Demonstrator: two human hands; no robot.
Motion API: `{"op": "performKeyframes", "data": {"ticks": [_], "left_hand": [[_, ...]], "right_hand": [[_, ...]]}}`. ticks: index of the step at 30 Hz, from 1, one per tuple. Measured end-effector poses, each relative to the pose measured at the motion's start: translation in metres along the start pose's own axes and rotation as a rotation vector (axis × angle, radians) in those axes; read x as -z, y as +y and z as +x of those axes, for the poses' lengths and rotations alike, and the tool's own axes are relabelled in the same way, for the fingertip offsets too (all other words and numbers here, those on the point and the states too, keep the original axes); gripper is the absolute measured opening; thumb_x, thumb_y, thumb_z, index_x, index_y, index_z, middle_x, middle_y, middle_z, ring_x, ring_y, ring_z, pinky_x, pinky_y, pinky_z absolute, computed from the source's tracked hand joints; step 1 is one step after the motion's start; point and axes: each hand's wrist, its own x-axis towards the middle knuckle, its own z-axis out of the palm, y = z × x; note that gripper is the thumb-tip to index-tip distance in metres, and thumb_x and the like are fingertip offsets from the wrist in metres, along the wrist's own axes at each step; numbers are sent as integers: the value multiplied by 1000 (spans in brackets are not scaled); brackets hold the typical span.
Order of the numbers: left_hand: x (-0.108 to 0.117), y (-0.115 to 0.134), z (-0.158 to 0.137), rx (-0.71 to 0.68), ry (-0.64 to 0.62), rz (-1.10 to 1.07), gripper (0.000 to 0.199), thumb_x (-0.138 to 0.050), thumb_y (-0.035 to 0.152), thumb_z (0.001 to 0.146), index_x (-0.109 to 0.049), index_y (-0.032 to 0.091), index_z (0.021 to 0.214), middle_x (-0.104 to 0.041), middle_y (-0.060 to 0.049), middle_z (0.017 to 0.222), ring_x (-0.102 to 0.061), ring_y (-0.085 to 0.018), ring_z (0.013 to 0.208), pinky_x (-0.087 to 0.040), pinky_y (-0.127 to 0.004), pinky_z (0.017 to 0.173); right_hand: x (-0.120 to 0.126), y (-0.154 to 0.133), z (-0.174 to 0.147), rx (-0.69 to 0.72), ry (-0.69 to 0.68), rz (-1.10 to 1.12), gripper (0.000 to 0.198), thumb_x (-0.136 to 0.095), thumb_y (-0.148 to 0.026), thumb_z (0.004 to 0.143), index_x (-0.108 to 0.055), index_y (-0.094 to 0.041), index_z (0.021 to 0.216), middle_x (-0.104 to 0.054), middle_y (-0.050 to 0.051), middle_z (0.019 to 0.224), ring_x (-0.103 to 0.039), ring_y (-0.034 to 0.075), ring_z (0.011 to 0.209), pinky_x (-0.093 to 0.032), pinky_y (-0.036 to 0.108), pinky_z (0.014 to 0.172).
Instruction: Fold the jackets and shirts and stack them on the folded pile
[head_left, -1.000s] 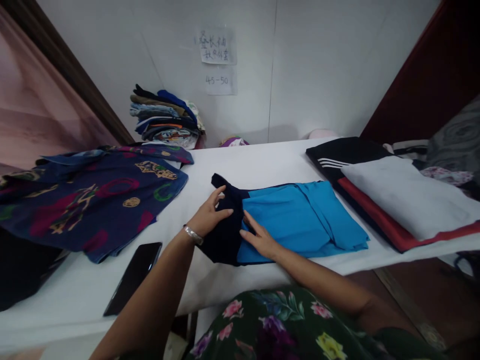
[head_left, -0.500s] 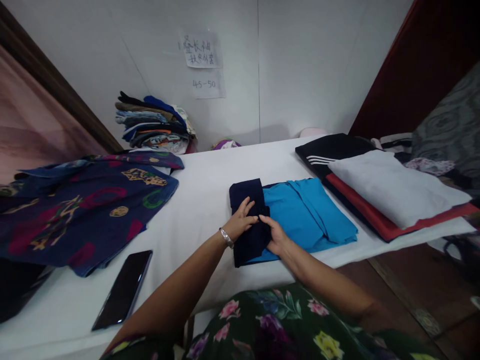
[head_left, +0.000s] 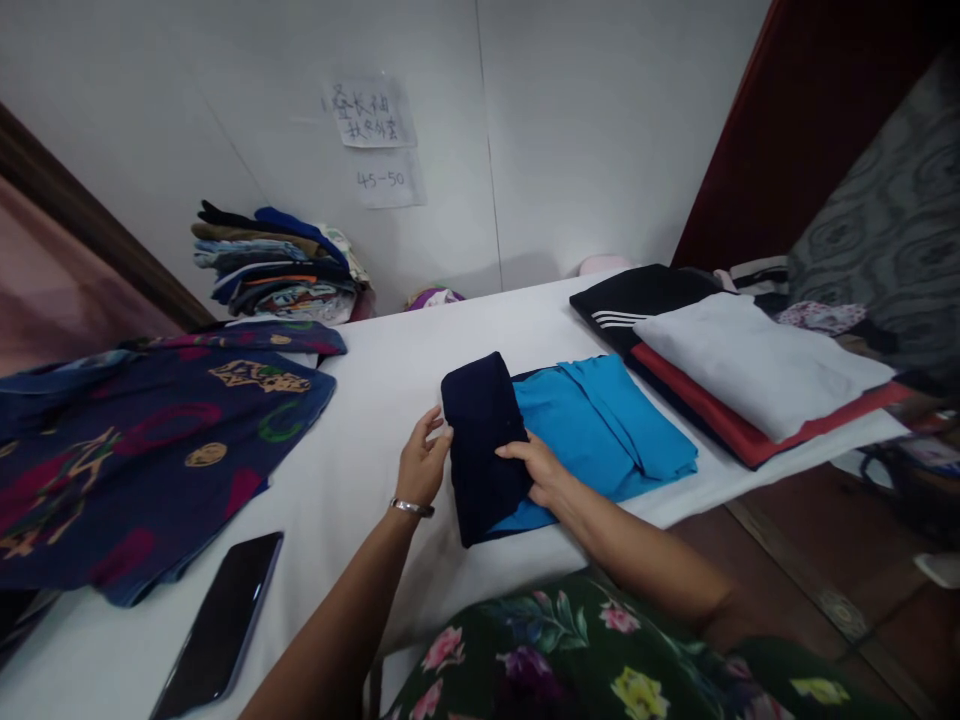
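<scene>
A partly folded garment lies on the white-covered table, with a dark navy flap [head_left: 484, 440] turned over at its left end and a bright blue part [head_left: 607, 425] showing to the right. My right hand [head_left: 536, 470] grips the flap's right edge, thumb on top and fingers tucked underneath, partly hidden. At the left edge of the navy cloth is my left hand [head_left: 424, 455], fingers apart and holding nothing; its fingertips are close to the cloth, and whether they touch it I cannot tell.
On the left a patterned navy denim garment [head_left: 187, 430] is spread out, with a phone [head_left: 221, 625] in front. A stack of folded clothes [head_left: 277, 265] stands at the back left. To the right lie a white folded garment [head_left: 765, 365] and a black striped one [head_left: 637, 295]. Handwritten paper signs [head_left: 375, 115] hang on the wall.
My left hand has moved off the top of the navy flap to its left edge. My right hand keeps its hold on the right edge. The camera view has shifted slightly.
</scene>
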Motion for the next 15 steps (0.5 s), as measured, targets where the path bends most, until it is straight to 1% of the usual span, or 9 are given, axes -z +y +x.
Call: {"op": "performKeyframes", "data": {"ticks": [3,5,7,11,15], "left_hand": [[-10,-7,-4,17,-73,14,57,-48,47,86,-46,18,134,-51,-12,138,-48,-25,127,-45,-39,102],[-15,-6,-6,15,-85,15,59,-43,51,89,-43,18,138,-47,-12,141,-47,-25,129,-43,-39,103],[-19,-4,-6,0,-84,17,61,-42,53,90,-41,18,140,-47,-11,142,-46,-25,130,-41,-38,106],[-28,1,-4,-64,-109,33,61,-41,52,91,-38,21,143,-41,-9,147,-40,-24,135,-35,-39,111],[-42,2,-3,-169,-167,36,61,-42,51,92,-34,22,145,-32,-9,153,-32,-24,139,-31,-43,113]], "right_hand": [[-2,-13,-3,43,4,-56,41,-68,-13,57,-64,-21,97,-72,1,82,-67,22,76,-54,41,79],[-2,-21,-5,64,25,-95,40,-69,-14,58,-63,-21,97,-72,1,83,-67,23,78,-52,43,82],[0,-30,-7,77,29,-120,39,-68,-14,58,-63,-22,95,-72,2,84,-67,23,80,-52,42,82],[10,-47,-13,108,32,-123,40,-68,-13,55,-64,-20,94,-72,1,82,-67,21,73,-54,36,71],[26,-64,-18,139,56,-129,38,-69,-13,52,-64,-19,89,-72,0,74,-65,19,64,-54,32,62]]}}
